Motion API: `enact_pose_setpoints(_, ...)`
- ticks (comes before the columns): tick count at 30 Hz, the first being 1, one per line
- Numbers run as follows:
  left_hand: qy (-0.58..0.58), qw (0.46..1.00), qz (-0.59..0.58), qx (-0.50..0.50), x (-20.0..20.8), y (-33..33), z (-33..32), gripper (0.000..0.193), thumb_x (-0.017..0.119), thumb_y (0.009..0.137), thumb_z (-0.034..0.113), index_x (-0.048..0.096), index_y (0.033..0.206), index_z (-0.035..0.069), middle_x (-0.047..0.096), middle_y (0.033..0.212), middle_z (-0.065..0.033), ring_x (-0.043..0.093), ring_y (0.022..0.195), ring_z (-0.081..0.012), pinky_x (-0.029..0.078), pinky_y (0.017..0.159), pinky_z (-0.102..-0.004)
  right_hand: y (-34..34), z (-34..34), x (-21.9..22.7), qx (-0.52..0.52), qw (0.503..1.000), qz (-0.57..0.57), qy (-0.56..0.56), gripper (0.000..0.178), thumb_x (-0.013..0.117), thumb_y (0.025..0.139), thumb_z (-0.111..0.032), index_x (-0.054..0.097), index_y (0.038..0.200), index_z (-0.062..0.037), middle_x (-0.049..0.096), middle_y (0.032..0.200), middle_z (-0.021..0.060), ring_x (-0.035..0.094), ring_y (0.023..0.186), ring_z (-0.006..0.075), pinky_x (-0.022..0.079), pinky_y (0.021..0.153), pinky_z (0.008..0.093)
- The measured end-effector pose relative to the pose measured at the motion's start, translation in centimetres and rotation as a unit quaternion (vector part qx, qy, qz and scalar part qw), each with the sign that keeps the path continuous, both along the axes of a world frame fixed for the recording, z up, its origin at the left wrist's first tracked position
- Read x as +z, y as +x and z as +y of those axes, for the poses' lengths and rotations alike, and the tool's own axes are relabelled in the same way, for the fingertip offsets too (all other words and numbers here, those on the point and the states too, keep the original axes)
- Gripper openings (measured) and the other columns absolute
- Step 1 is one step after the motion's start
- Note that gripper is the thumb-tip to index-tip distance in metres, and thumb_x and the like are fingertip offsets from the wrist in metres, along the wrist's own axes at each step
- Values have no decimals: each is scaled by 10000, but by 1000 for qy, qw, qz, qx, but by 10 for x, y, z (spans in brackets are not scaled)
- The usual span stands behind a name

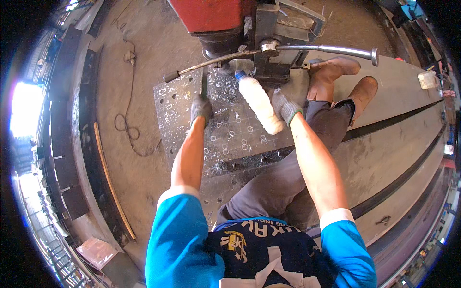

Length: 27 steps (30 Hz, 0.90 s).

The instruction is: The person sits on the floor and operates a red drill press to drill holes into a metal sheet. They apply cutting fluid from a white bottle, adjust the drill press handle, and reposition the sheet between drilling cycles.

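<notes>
My left hand (201, 108), in a grey knitted glove, is closed at the lower end of a narrow dark green strip (204, 85), whose kind I cannot make out. Beneath it lies a dark steel plate (185, 126) with drilled holes, chalk circles and scattered metal chips. My right hand (286, 106), gloved too, is beside the base of a red and black drilling machine (211, 14); its fingers are partly hidden. Between my hands a plastic bottle (259, 104) with whitish contents and a blue cap lies slantwise, its cap near the drill.
A long-handled lever (331, 49) crosses the machine above my hands. My boots (362, 96) rest on large steel plates (384, 144) at the right. A cable (128, 125) snakes over the floor at the left, near dark steel beams (62, 120). A white container (427, 80) stands far right.
</notes>
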State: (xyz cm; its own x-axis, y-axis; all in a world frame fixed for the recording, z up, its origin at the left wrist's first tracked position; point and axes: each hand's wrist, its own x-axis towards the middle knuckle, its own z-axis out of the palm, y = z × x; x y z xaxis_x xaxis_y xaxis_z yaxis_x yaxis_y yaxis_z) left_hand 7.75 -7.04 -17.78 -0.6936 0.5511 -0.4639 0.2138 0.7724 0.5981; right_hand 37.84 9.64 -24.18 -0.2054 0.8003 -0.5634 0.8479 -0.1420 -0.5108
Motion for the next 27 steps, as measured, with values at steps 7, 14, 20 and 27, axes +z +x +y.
enact_pose_setpoints(7,-173,931,136,-290,6,-38,53,409,569,997,136,642,1384,26,772,1120,-259,795,936,-412,630,712,-535,1,3,-6,-1,1000,-1,6,486,369,1117,-345,711,1274,-37,753,1176,179,726,1044,310,570,910,438)
enact_pose_setpoints(14,-279,826,207,-444,33,-43,-59,305,613,956,156,768,1200,57,772,1198,-224,759,1111,-402,612,920,-506,-2,0,3,10,1000,-10,13,477,377,1113,-334,713,1273,-35,750,1188,185,723,1061,317,565,923,440)
enact_pose_setpoints(20,-278,912,281,-105,80,-182,-181,302,614,970,230,741,1194,74,749,1229,-243,733,1112,-443,587,901,-542,-18,-2,3,31,999,10,19,470,383,1110,-324,714,1272,-32,748,1198,191,722,1075,323,561,934,443)
enact_pose_setpoints(27,-141,914,379,7,13,-104,-227,290,562,1001,267,752,1134,92,760,1051,-232,724,1009,-473,566,866,-561,-26,-4,-1,39,999,24,21,461,391,1106,-312,715,1271,-30,745,1210,197,719,1092,330,556,947,445)
